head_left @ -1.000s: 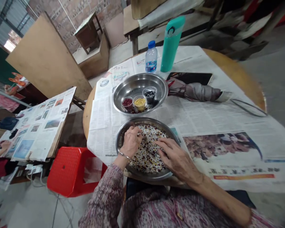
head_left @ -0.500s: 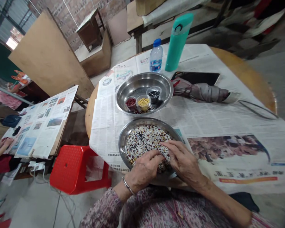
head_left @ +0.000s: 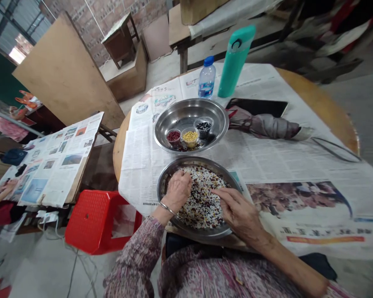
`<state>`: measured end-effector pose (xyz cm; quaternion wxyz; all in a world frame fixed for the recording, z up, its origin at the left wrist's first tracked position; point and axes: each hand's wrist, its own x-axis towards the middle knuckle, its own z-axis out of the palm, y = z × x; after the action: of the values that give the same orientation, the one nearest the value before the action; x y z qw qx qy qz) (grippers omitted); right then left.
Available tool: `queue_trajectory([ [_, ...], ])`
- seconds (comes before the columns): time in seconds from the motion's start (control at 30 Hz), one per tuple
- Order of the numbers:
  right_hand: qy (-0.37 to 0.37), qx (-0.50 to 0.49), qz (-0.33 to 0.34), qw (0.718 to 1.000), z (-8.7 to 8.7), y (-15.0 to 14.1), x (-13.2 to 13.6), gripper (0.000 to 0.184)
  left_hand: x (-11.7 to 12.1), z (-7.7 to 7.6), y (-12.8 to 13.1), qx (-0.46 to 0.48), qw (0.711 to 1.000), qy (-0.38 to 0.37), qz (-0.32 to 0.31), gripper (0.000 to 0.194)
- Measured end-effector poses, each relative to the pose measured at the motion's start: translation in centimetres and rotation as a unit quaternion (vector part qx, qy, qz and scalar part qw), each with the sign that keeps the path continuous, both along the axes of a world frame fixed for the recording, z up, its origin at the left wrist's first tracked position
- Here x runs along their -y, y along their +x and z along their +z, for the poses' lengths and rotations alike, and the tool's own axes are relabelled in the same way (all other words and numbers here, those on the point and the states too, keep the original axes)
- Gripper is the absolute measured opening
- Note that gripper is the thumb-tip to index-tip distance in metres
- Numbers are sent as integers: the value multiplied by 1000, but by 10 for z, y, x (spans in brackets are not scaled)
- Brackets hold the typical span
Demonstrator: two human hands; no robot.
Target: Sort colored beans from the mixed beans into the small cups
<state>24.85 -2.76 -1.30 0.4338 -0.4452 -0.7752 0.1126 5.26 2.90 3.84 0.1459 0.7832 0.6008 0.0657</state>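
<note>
A metal basin (head_left: 162,171) near my body holds a mix of white, dark red, black and yellow grains and beans (head_left: 202,194). Over its left side my left hand (head_left: 178,189) is closed, fingertips curled down; what they hold, if anything, is hidden. At the right rim my right hand (head_left: 240,211) has thumb and forefinger pressed together above the mix, the other fingers folded. Any bean between them is too small to make out. Beyond stands a second metal basin (head_left: 180,111) with small clear cups of red beans (head_left: 173,135), yellow beans (head_left: 190,136) and black beans (head_left: 203,125).
A water bottle (head_left: 207,78) and a teal flask (head_left: 236,62) stand at the back of the newspaper-covered table (head_left: 136,165). A phone (head_left: 261,106) and folded umbrella (head_left: 264,125) lie at right. A red stool (head_left: 91,219) is at left; another person's arm (head_left: 1,196) shows beyond.
My left hand has moved left and away from me across the near basin, its fingers curling in. My right hand has stayed near the right rim, its fingers drawn closer together.
</note>
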Motion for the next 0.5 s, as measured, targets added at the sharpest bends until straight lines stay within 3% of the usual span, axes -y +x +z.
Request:
queue_trajectory([
  [0.1,-9,2,3,1000,0,0,0,41,14,5,-5,28,999,17,30,18],
  [0.23,3,31,3,1000,2,-1,-1,37,55,10,-13,78,996,38,3,17],
  [0.37,-10,103,3,995,9,-1,-4,30,93,5,-13,84,994,60,-40,25],
  [0.5,-66,150,71,984,15,-4,-8,36,109,-5,-14,111,985,135,8,23],
])
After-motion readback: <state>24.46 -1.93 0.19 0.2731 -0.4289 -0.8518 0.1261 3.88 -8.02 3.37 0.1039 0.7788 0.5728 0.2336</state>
